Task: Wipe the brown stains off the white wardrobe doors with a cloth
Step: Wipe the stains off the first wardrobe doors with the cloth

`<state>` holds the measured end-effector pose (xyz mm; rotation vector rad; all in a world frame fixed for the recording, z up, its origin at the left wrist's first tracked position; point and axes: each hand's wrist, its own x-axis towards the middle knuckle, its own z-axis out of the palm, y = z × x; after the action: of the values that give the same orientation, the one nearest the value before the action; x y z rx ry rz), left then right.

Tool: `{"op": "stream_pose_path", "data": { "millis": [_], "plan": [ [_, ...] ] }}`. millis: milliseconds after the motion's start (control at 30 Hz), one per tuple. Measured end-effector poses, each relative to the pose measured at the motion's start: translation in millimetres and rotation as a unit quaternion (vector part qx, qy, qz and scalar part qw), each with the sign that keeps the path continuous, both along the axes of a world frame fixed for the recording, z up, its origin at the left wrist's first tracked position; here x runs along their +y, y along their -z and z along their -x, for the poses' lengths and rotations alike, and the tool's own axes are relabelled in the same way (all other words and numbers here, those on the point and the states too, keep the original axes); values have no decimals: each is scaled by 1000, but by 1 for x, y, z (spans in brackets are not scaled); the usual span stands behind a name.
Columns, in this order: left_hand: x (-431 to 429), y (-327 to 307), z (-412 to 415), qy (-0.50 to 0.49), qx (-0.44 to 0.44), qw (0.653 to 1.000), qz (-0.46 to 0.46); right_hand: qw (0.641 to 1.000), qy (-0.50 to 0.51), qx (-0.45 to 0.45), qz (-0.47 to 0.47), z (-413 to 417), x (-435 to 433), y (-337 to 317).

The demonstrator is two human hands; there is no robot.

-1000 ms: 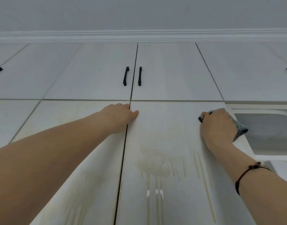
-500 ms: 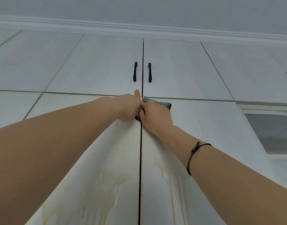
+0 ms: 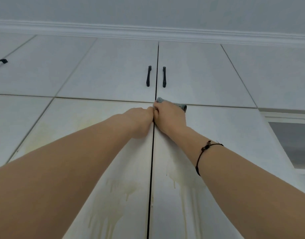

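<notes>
Item: cloth [image 3: 182,106], grey-green with a dark netted patch, bunched in the right hand [image 3: 170,118], whose fingers curl over it. Only a tuft above the knuckles and a corner at the right show. Position: pressed to the top inner corner of the right door [image 3: 225,135], against the seam [image 3: 152,152] and just under the joint with the upper cupboards, probably so the wipe starts at the highest edge and works downward. Companion entry: left hand [image 3: 141,119], set on the left door [image 3: 70,121] at the same seam and touching the right hand. Its fingers are hidden behind the knuckles, so whether it grips or merely rests cannot be told. It is judged to be bracing the door against the wiping pressure. Condition of the brown stains [image 3: 117,192]: pale tan splashes with thin runs trailing down, one patch on each door either side of the seam, well below the cloth. A fainter yellowish haze lies higher on the left door. Both patches appear unwiped. Also noted: two black handles [image 3: 148,76] on the upper doors and a cord bracelet [image 3: 203,148] on the right wrist.
</notes>
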<state>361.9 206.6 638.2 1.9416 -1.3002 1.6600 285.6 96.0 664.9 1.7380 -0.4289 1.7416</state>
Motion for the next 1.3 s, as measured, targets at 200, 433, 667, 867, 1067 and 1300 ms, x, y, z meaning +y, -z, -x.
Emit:
{"op": "stream_pose_path", "data": {
  "millis": [200, 433, 667, 867, 1067, 1300],
  "plan": [
    [2, 2, 5, -5, 40, 999, 11, 989, -8, 102, 107, 34, -28, 62],
    [4, 4, 4, 8, 52, 999, 5, 997, -41, -44, -52, 12, -9, 12],
    [-7, 12, -1, 25, 39, 998, 35, 995, -45, 56, 69, -5, -7, 81],
    [-10, 13, -3, 26, 25, 997, 61, 999, 19, 12, 42, 6, -7, 34],
    [-22, 15, -4, 3, 9, 996, 88, 988, 131, -74, 21, -14, 3, 9],
    [-47, 26, 20, -137, 21, 982, 127, 999, 8, -5, 46, 22, -30, 30]
  ]
}}
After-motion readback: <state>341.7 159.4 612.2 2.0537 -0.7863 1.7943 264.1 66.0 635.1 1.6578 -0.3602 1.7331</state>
